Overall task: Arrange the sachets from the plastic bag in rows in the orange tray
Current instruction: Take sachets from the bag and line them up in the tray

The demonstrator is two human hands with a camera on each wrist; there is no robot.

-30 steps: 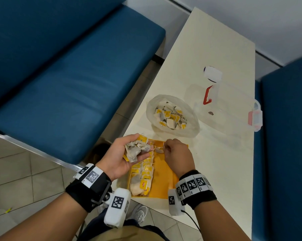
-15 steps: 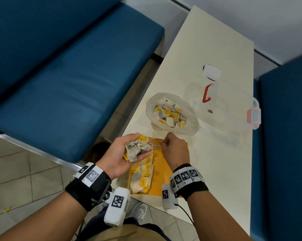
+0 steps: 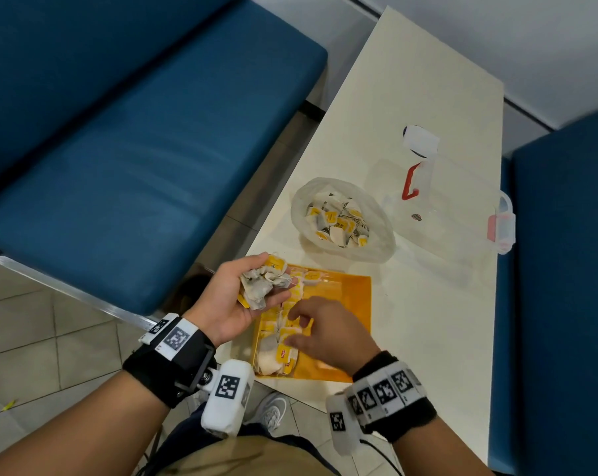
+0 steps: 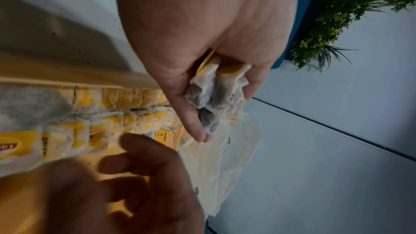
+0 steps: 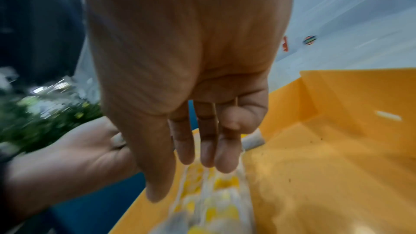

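Note:
The orange tray [image 3: 354, 304] sits at the table's near edge with rows of yellow-tagged sachets [image 3: 280, 352] along its left side. My left hand [image 3: 256, 286] hovers over the tray's far left corner, palm up, fingers curled round a bunch of sachets [image 3: 261, 283], also clear in the left wrist view [image 4: 216, 95]. My right hand [image 3: 311, 334] hangs over the laid rows with relaxed, nearly straight fingers [image 5: 207, 147] and holds nothing. Beyond the tray lies the clear plastic bag [image 3: 301, 204], open, with several sachets [image 3: 339, 221] inside.
A clear plastic box [image 3: 462, 207] with red latches stands on the white table [image 3: 428, 321] to the right of the bag. A blue bench [image 3: 136, 149] runs along the left and another blue seat [image 3: 565, 269] along the right. Tiled floor lies below.
My right hand has drawn back from the tray's far end toward me, over the laid rows, and its pinch has loosened into relaxed fingers. The left hand still holds its bunch.

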